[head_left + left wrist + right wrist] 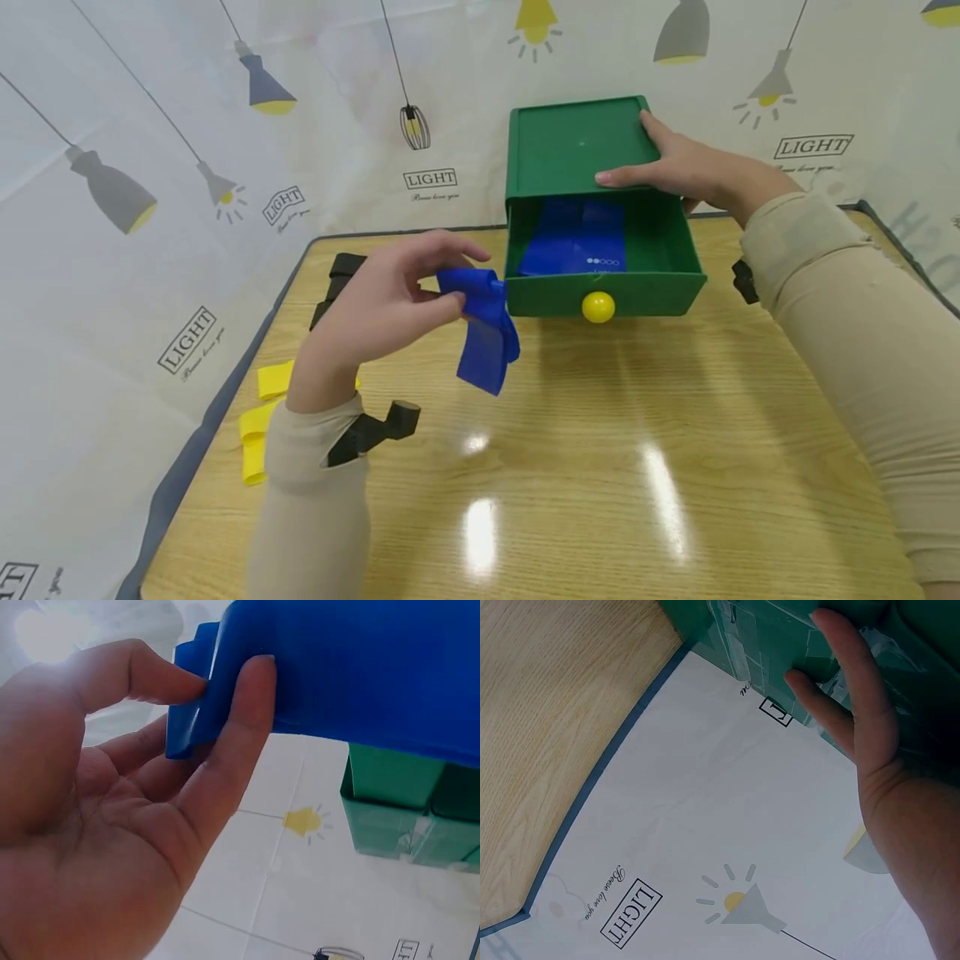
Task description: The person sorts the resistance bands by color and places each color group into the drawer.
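My left hand [386,300] pinches a folded blue resistance band [483,354] between thumb and fingers, just left of the drawer's front corner. In the left wrist view the band [360,667] spreads flat from the fingertips towards the right. A green box [577,146] has its drawer [540,297] pulled out, with a yellow knob [598,307] on the front. Inside lies another blue band [577,237], marked with small white dots. My right hand [690,171] rests on the box's top right edge, thumb on the lid, and straight fingers [862,682] lie against the box.
Yellow bands [253,425] lie on the wooden table [585,467] at the left, partly behind the left forearm. Black bands [347,266] are farther back, half covered by the left hand. A white printed sheet [337,83] rises behind the table.
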`<state>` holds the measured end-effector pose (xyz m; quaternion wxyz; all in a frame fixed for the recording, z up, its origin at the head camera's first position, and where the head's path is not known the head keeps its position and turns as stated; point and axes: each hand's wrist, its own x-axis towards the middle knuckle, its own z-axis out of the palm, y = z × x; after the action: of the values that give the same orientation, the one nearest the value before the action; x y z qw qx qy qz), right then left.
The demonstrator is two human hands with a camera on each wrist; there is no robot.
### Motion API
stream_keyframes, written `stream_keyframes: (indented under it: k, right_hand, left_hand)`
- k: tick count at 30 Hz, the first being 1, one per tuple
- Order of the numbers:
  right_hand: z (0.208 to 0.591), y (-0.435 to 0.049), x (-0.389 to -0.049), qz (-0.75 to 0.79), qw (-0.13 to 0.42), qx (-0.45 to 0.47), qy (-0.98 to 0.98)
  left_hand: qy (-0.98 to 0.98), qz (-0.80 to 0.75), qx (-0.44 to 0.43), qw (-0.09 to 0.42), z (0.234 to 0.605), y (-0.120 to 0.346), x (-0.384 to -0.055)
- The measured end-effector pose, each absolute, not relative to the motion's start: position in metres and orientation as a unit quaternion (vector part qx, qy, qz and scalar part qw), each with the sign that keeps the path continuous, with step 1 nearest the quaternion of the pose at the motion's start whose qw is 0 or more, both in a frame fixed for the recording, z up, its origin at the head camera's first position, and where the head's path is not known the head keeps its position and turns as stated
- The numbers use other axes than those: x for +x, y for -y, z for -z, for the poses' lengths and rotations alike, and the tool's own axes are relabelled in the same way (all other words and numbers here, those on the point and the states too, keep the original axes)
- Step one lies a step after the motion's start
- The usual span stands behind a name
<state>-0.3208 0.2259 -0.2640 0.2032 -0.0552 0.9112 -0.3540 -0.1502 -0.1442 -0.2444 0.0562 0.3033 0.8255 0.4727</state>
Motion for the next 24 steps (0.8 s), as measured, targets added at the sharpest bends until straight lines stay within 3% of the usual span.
stream_keyframes:
  k: [14, 24]
  right_hand:
    - [0.265, -0.226, -0.321, 0.353, 0.197, -0.053, -0.913]
    - [0.264, -0.233, -0.323, 0.37, 0.206, -0.104, -0.9]
  left_hand:
    - [-0.792, -0.49, 0.363, -0.005, 0.234, 0.079, -0.155]
    - [-0.8, -0.456, 0.388, -0.028, 0.209, 0.016, -0.192]
